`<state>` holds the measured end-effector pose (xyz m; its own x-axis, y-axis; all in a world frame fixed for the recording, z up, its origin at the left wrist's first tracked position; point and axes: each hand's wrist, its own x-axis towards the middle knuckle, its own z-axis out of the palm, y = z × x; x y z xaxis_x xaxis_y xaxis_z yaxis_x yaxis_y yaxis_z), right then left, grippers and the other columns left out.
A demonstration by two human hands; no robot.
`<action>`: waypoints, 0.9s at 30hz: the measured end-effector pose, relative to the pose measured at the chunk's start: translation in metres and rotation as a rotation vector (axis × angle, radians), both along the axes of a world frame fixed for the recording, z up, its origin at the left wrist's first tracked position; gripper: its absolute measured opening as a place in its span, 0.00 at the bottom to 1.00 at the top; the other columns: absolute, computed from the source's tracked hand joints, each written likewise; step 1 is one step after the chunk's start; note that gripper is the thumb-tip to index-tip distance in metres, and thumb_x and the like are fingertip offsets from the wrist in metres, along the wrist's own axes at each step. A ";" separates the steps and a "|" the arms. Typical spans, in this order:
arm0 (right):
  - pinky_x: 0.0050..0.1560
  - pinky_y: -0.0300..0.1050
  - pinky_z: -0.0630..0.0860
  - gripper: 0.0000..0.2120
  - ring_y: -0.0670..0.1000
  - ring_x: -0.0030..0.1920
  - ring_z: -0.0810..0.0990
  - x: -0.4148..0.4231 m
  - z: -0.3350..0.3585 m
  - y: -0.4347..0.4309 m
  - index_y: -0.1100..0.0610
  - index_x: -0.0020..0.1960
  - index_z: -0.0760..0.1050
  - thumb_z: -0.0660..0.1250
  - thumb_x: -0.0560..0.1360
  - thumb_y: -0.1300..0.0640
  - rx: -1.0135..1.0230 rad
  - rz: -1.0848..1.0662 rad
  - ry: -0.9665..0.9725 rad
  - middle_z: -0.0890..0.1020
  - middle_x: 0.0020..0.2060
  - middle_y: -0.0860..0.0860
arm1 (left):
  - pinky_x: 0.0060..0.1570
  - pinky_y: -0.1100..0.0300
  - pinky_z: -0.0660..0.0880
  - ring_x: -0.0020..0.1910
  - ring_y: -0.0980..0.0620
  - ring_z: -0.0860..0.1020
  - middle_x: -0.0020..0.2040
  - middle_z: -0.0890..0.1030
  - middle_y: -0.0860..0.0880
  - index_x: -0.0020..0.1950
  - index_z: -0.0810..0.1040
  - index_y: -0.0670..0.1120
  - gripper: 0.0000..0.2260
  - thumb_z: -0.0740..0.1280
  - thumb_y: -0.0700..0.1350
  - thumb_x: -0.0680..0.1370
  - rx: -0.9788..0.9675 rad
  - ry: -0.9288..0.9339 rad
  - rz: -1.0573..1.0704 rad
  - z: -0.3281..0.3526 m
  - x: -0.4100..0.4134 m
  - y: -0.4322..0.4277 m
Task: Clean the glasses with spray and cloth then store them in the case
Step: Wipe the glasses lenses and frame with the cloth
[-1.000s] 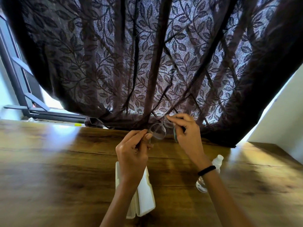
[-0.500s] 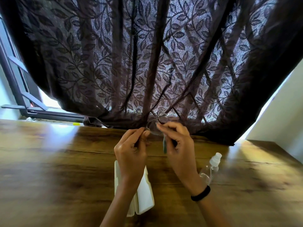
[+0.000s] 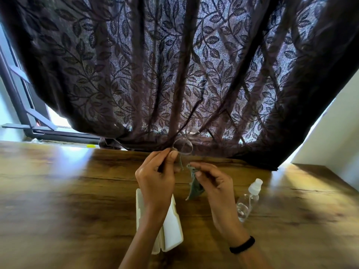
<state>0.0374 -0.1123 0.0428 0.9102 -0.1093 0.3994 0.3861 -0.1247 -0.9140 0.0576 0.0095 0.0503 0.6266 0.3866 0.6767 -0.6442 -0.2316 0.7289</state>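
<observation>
My left hand [image 3: 157, 179] pinches the clear-framed glasses [image 3: 183, 145] by the near lens edge and holds them up above the table, lenses pointing away toward the curtain. My right hand [image 3: 211, 181] hangs just right of them, apart from the lenses, with its fingers shut on a grey-green cloth [image 3: 194, 185] that dangles below. A white glasses case [image 3: 172, 232] lies open on the wooden table [image 3: 58, 200] under my left wrist. The clear spray bottle [image 3: 249, 199] with a white cap lies on its side right of my right forearm.
A dark leaf-patterned curtain [image 3: 174, 74] hangs down to the table's far edge. A window frame [image 3: 29, 121] shows at the far left, a white wall [image 3: 334, 136] at the right. A black band circles my right wrist.
My right hand came off the lens and dropped down and back toward me with the cloth now hanging visible. The left hand kept the glasses raised.
</observation>
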 end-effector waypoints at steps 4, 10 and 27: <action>0.50 0.46 0.78 0.09 0.50 0.49 0.80 0.006 -0.006 0.000 0.52 0.47 0.81 0.67 0.67 0.58 0.292 0.084 0.227 0.84 0.44 0.48 | 0.27 0.70 0.70 0.26 0.54 0.75 0.31 0.79 0.51 0.46 0.81 0.48 0.06 0.66 0.47 0.74 -0.035 0.053 -0.026 0.002 0.000 0.001; 0.44 0.40 0.77 0.09 0.48 0.47 0.81 0.015 0.000 0.018 0.55 0.48 0.80 0.66 0.68 0.57 0.408 0.231 0.202 0.84 0.43 0.50 | 0.44 0.59 0.74 0.46 0.49 0.78 0.42 0.83 0.53 0.46 0.82 0.51 0.08 0.66 0.51 0.72 -0.077 0.169 -0.123 0.000 0.000 0.000; 0.44 0.34 0.78 0.09 0.43 0.40 0.81 0.026 -0.006 0.039 0.58 0.42 0.75 0.65 0.71 0.71 0.085 0.220 0.014 0.81 0.37 0.50 | 0.59 0.36 0.70 0.57 0.37 0.74 0.48 0.82 0.47 0.42 0.84 0.54 0.06 0.70 0.53 0.70 -0.355 0.190 -0.346 -0.003 0.005 0.006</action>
<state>0.0632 -0.0728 0.0369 0.9210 0.0597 0.3849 0.3831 0.0392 -0.9229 0.0627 0.0155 0.0472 0.8570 0.3200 0.4040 -0.4883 0.2536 0.8350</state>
